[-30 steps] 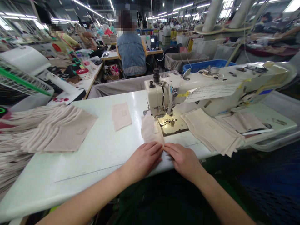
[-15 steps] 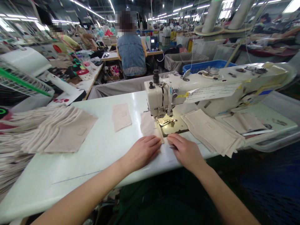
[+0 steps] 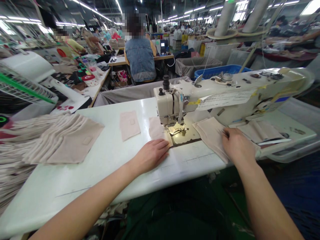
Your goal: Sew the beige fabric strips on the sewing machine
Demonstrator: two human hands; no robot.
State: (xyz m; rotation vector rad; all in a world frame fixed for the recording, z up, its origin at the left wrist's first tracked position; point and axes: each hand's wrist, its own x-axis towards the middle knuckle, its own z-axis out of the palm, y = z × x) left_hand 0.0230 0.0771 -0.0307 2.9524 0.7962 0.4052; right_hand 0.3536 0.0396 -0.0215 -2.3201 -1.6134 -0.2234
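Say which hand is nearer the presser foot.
Left. The left hand sits just in front of the presser foot, against a beige fabric piece; the right hand is farther right, on folded fabric.

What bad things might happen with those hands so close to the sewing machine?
The left hand rests on a beige fabric piece, close to the sewing machine's presser foot. If the machine ran, its fingers might get pinched there.

The right hand is on a stack of folded beige fabric that reaches the edge of the white table. Pieces might slide off and fall.
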